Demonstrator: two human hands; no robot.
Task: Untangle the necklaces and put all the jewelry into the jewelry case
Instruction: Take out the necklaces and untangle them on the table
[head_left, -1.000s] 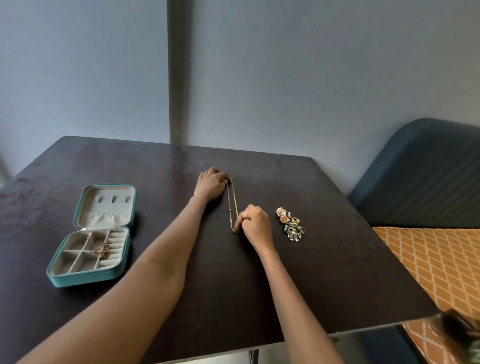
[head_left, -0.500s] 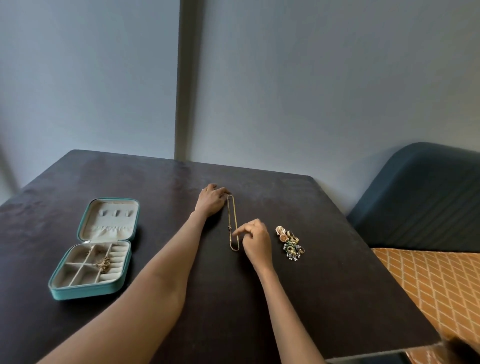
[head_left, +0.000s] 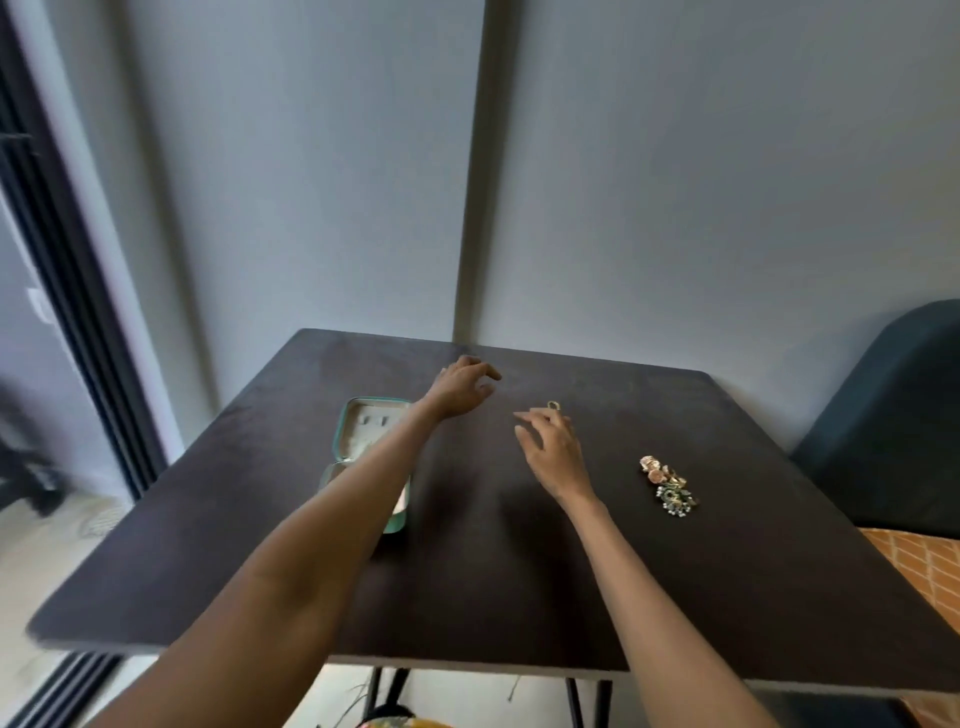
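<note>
Now the right hand (head_left: 553, 447) lifts with a small gold bunch, likely the necklace (head_left: 554, 405), pinched at its fingertips, while the left hand (head_left: 462, 389) hovers loosely spread. Risk: chain slips or re-knots before reaching the case (head_left: 363, 431), half hidden by the left forearm. Other jewelry (head_left: 667, 486) waits on the tabletop (head_left: 727, 571).

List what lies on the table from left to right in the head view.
jewelry case → left hand → right hand, with a small gold piece at its fingertips → pile of rings and earrings.
</note>
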